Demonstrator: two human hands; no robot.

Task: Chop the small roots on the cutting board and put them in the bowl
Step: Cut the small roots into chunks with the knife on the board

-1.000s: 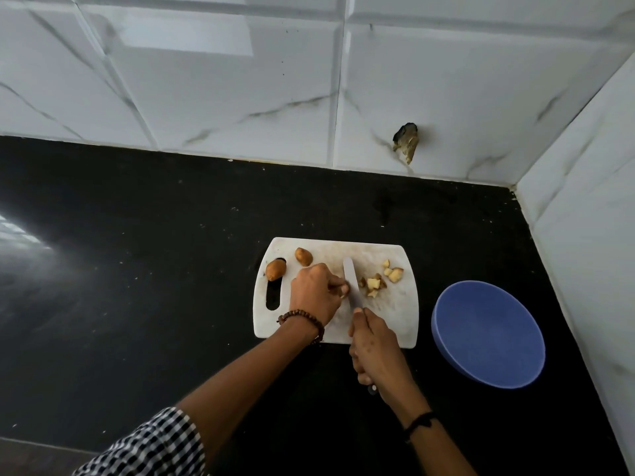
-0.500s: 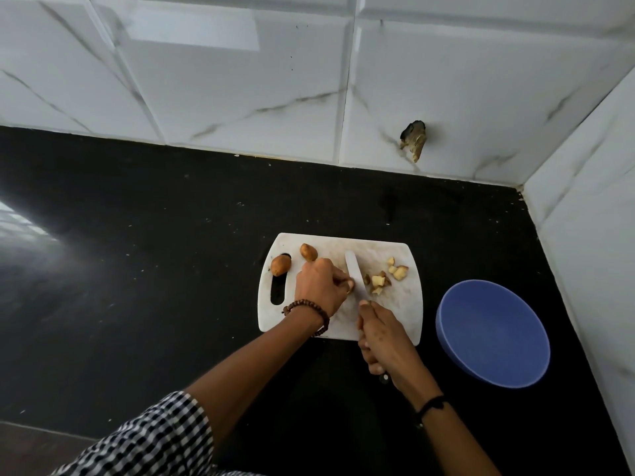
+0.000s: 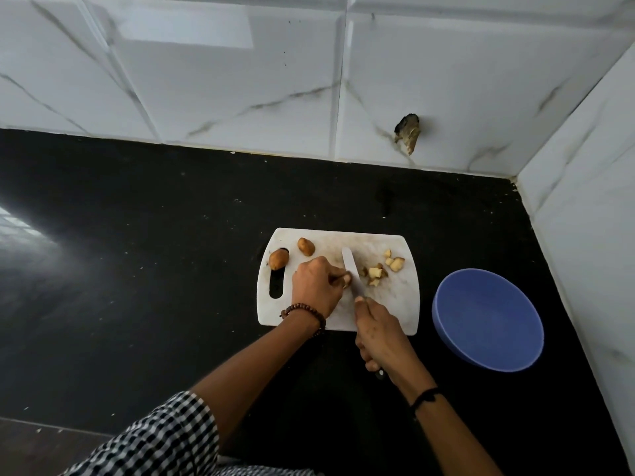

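While only the head view is on hand: every line below is read from it.
roots [image 3: 278,259]: two whole brown ones sit at the upper left of the board [image 3: 395,304], one over the top end of its slot [image 3: 276,286] and the other just right of that. A third, part-cut, is mostly hidden under the left hand [image 3: 318,286].
pieces [image 3: 376,272]: pale chunks lie loose just right of the knife [image 3: 352,269]; none are in the bowl [image 3: 488,324].
left hand: its fingertips pinch the part-cut root, close beside the blade.
right hand [image 3: 381,334]: clenched round the knife handle at the board's lower edge, with the blade pointing up-frame.
handling: the roots are likely light, firm and roundish, so apt to roll, and their cut faces may be slick. They are best pinned from above with the fingertips tucked back from the blade. The pieces would go over most easily swept or scooped together.
board: white, lying flat at frame centre.
bowl: blue and empty, right of the board and apart from it.
surface: a glossy black counter [image 3: 137,269] with glare at the left; the board or bowl might slide on it.
room: white marbled tiles [image 3: 206,80] run across the top and down the right edge. A broken patch [image 3: 408,132] shows in the tile above the board.
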